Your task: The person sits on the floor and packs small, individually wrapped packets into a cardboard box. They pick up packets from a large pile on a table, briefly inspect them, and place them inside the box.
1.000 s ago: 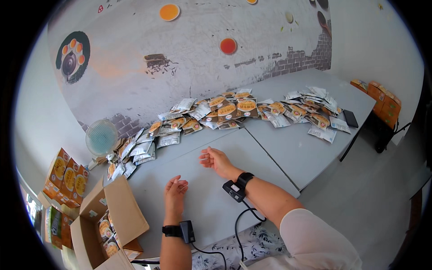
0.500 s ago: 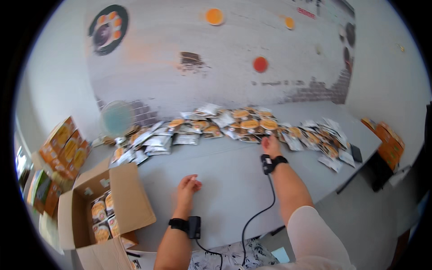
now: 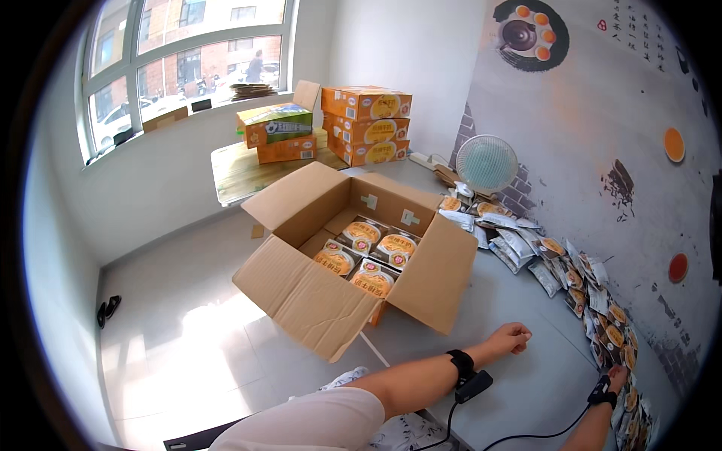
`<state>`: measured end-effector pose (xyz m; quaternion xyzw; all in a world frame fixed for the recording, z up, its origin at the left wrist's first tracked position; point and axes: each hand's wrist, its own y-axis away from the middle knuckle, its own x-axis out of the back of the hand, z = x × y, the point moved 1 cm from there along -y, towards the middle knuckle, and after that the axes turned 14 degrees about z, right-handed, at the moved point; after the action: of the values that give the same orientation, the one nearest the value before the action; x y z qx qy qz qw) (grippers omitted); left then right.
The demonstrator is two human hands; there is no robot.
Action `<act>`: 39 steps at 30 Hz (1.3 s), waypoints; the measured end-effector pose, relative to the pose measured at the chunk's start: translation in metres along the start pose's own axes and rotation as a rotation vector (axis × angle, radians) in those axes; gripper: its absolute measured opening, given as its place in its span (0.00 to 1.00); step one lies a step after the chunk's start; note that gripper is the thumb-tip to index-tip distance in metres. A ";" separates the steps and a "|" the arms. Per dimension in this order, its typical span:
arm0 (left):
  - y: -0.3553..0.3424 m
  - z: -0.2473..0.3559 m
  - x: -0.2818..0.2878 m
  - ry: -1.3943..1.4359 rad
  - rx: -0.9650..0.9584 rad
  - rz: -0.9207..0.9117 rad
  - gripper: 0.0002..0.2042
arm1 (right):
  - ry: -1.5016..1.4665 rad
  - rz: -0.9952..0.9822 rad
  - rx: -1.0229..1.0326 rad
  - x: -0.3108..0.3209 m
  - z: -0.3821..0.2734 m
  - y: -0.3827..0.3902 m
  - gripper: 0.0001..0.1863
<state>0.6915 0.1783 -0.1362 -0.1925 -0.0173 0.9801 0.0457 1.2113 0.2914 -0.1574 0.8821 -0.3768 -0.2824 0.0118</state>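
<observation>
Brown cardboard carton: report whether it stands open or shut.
Open. The brown cardboard carton has its top flaps spread outward, and printed packets show inside.

Workroom with open carton (image 3: pixel 440 274), heaped sachets (image 3: pixel 517 244)

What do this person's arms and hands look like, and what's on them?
The left hand and right hand are ungloved. Each wrist wears a black strap with a black cable. A black box sits at the left wrist; the left sleeve is short and white.

From the head, one wide view looks down over the table (image 3: pixel 538 334) toward the window (image 3: pixel 207 60).
</observation>
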 end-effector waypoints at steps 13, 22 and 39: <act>-0.006 -0.006 -0.011 0.048 -0.014 -0.001 0.11 | -0.209 0.110 0.098 -0.068 -0.048 0.133 0.17; 0.007 0.017 -0.004 0.168 0.241 -0.074 0.23 | 0.022 -0.439 -0.357 -0.112 -0.014 0.360 0.18; 0.022 0.025 -0.004 -0.078 0.483 -0.630 0.26 | 0.167 -0.579 -0.515 -0.082 0.065 0.337 0.15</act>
<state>0.6839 0.1552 -0.1125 -0.1242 0.1537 0.9006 0.3872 0.9111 0.1178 -0.0927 0.9400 -0.0269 -0.2864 0.1832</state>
